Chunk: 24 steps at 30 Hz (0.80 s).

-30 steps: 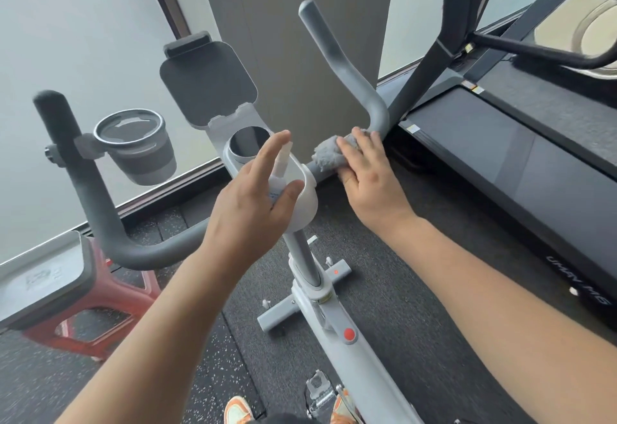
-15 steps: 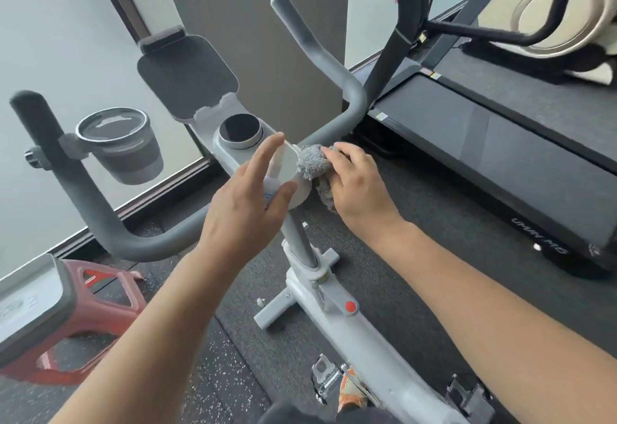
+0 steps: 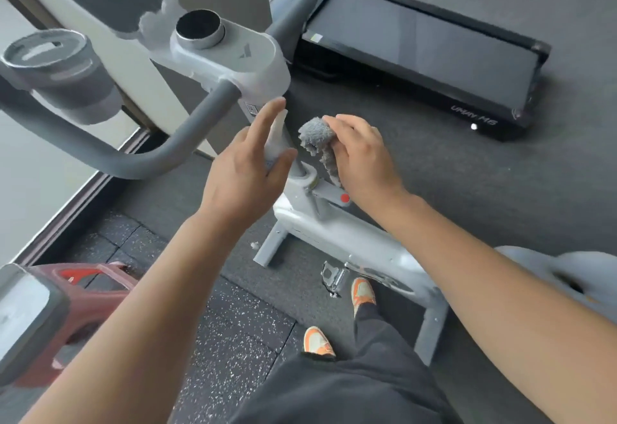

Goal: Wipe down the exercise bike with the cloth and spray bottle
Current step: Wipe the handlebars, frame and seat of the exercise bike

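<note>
Both hands have dropped from the handlebar to the stem (image 3: 293, 163). My left hand (image 3: 247, 170) grips the spray bottle (image 3: 277, 140); my right hand (image 3: 364, 156) pinches the cloth (image 3: 317, 138). Frame and seat probably remain unwiped.

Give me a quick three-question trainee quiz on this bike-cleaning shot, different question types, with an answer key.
1. True or false: the right hand holds the grey cloth.
2. What does the left hand hold? A spray bottle; B towel roll; C brush.
3. Fill in: the cloth hangs beside the bike's ____ post, not touching the handlebar.

Key: 1 true; 2 A; 3 upright
</note>
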Available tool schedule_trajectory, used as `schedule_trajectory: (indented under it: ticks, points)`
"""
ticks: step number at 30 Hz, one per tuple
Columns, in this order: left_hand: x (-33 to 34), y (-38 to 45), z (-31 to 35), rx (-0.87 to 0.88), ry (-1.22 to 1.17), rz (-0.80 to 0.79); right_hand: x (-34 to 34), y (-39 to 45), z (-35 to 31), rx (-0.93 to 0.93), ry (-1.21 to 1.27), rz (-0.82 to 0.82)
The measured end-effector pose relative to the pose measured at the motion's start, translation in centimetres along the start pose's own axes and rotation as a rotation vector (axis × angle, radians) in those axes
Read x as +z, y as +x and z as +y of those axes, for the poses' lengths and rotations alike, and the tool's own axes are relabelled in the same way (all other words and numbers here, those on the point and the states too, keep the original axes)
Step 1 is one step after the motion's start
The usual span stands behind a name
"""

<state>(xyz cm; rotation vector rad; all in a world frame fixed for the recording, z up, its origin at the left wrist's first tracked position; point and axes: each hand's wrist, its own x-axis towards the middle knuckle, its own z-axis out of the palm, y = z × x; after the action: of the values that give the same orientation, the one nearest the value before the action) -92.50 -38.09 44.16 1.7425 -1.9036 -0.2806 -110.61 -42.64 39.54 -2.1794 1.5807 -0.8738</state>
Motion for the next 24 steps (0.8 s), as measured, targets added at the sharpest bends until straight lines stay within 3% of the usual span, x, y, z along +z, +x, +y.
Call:
schedule_trajectory:
  ticks: [11, 24]
  points:
    - [4.5, -5.2, 4.6, 0.166, -0.099, -0.165, -3.7, -10.6, 2.9, 0.213, -0.024, 0.043]
    - [15.3, -10.3, 16.8, 0.407, -0.173, -0.391, -12.4, -25.7, 11.5, 0.516, -0.044, 0.107]
